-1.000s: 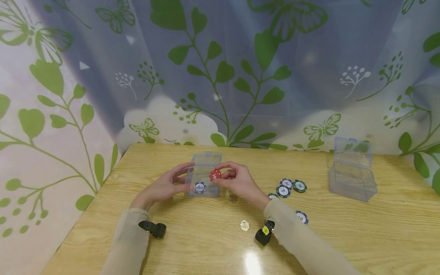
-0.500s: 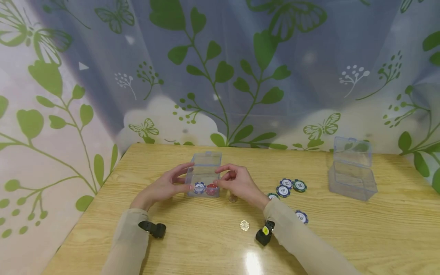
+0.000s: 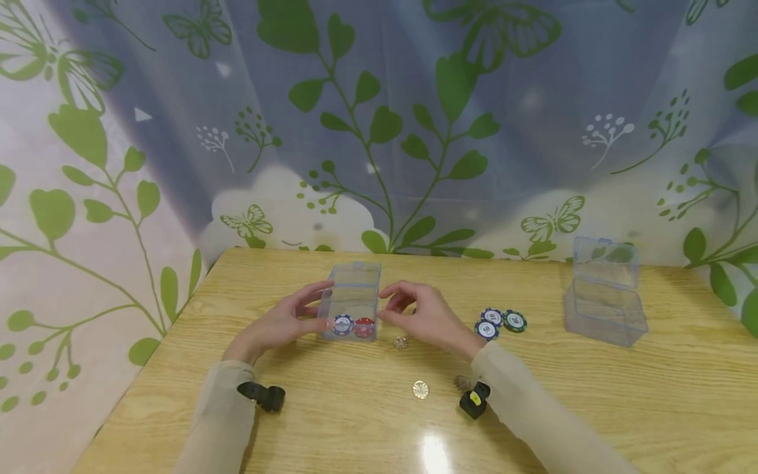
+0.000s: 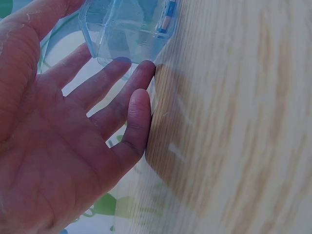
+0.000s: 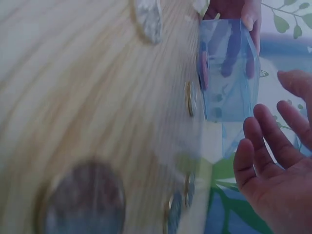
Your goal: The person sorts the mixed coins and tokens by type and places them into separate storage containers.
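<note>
A clear plastic box (image 3: 351, 294) stands with its lid raised at the table's left. My left hand (image 3: 283, 322) grips the box's left side, thumb at the front corner and fingertips farther back. Inside, at the front, lie a blue-and-white poker chip (image 3: 342, 324) and a red poker chip (image 3: 364, 327). My right hand (image 3: 429, 317) is just right of the box, fingers loosely bent and holding nothing. In the right wrist view, a gap separates the right fingers (image 5: 268, 146) from the box. Gold coins (image 3: 400, 343) lie near the right hand and wrist.
A second clear box (image 3: 606, 322) with its lid up stands at the right. Two blue chips (image 3: 487, 330) and a green chip (image 3: 514, 321) lie between it and my right hand. A patterned curtain (image 3: 414, 131) hangs behind the table's back edge.
The red chip has left my right fingers and dropped into the box beside the blue one. My right hand has drawn away rightward. The left hand has stayed on the box.
</note>
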`<action>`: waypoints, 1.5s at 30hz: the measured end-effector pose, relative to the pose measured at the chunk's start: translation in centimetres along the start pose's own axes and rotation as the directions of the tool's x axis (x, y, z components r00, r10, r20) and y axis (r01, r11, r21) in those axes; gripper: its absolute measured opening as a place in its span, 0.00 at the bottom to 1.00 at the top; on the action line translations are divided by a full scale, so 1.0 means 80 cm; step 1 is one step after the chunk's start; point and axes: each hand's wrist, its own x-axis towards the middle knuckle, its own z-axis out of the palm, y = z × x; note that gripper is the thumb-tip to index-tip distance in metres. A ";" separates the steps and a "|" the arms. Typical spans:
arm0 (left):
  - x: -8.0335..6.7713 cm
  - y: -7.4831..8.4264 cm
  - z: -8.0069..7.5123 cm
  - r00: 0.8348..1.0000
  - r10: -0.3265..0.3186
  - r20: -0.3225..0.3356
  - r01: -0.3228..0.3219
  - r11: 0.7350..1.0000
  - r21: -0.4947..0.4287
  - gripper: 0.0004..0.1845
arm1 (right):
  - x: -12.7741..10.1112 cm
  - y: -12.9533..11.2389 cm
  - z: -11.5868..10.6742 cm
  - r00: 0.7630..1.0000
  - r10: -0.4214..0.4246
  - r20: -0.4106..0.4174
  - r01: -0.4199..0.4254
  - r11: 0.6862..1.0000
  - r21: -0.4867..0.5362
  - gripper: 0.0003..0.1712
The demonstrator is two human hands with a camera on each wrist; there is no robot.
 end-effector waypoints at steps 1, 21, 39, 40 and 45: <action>0.000 0.000 0.000 1.000 0.000 0.000 0.000 1.000 0.001 0.44 | -0.002 0.000 -0.003 1.000 -0.024 0.008 0.024 0.999 -0.035 0.19; -0.002 0.002 0.001 1.000 0.011 0.001 -0.011 1.000 0.012 0.44 | -0.050 0.019 -0.058 0.985 -0.169 -0.024 0.150 0.922 -0.358 0.21; -0.002 0.004 0.000 1.000 0.019 0.004 -0.019 1.000 0.011 0.44 | -0.083 0.054 -0.107 0.984 -0.153 -0.094 0.096 0.891 -0.443 0.22; -0.002 0.004 -0.001 1.000 0.021 0.005 -0.021 1.000 0.013 0.44 | -0.085 0.056 -0.110 0.982 -0.162 -0.102 0.100 0.888 -0.449 0.22; -0.002 0.004 -0.001 1.000 0.025 0.012 -0.025 1.000 0.012 0.44 | -0.096 0.063 -0.124 0.977 -0.166 -0.131 0.086 0.877 -0.473 0.21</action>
